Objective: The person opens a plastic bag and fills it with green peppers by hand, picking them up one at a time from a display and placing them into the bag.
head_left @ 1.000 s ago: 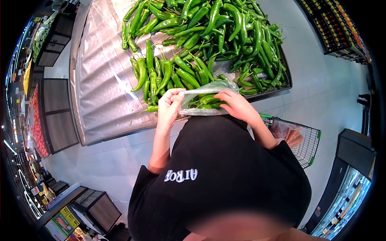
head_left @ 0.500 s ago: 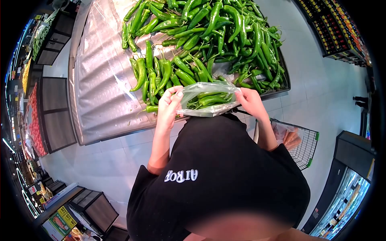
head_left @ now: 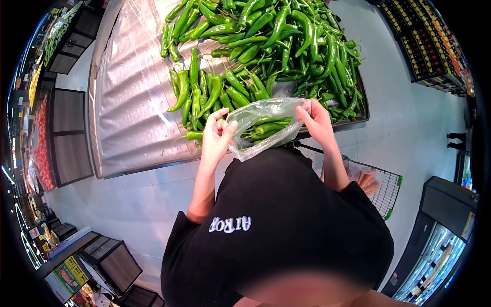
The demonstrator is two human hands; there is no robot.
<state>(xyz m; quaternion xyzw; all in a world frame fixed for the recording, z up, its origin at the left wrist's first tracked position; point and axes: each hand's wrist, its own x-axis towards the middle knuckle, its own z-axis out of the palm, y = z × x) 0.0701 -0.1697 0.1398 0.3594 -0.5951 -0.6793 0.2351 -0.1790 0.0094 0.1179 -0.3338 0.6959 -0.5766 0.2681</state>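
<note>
A clear plastic bag (head_left: 266, 105) is held with its mouth spread wide, several long green peppers (head_left: 271, 127) showing inside it. My left hand (head_left: 216, 135) grips the bag's left rim, thumb and fingers curled at the edge. On the opposite side, my right hand (head_left: 318, 122) pinches the rim between thumb and fingers. Just beyond the bag lies a large heap of loose green peppers (head_left: 286, 38) on the display stand, with a smaller group (head_left: 209, 94) nearest my left hand.
The stand's silvery sheet (head_left: 133, 102) stretches to the left of the peppers. A wire shopping cart (head_left: 386, 192) stands at my right, with a bag of orange-brown items (head_left: 367, 181) in it. Shelving (head_left: 429, 46) is at the far right, a crate of red produce (head_left: 43, 148) at the left.
The bag's mouth has tilted and opened wider, its near left edge dropping lower. My left hand has turned slightly, its fingers lifting a little. The right hand has shifted slightly to the upper right.
</note>
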